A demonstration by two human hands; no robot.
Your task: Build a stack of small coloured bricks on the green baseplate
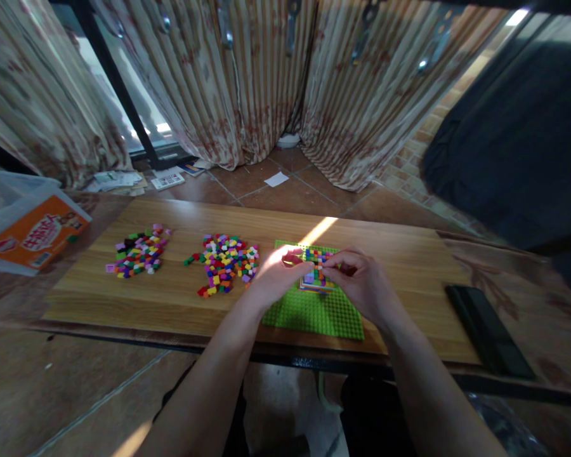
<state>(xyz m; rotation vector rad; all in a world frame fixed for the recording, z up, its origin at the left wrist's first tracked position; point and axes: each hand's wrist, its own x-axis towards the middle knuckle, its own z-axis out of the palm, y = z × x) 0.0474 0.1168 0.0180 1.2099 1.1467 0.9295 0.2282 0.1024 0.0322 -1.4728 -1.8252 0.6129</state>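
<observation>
A block-built structure [315, 279] in several colours stands on a green studded baseplate [314, 317]. At its left side is my left hand [280, 273], with the thumb stretched to the bricks and the fingers loosely curled apart from it. My right hand [356, 276] reaches in from the right, thumb and forefinger pinched together at the structure's right edge. Whatever lies between those fingertips is too small to make out. Part of the structure is hidden behind both hands.
Two piles of loose building bricks lie to the left, a nearer pile [226, 260] and a farther pile [140, 252], on the wooden tabletop [181, 311]. A clear plastic box [33, 228] with an orange label stands far left. A black flat object [488, 330] rests at the right.
</observation>
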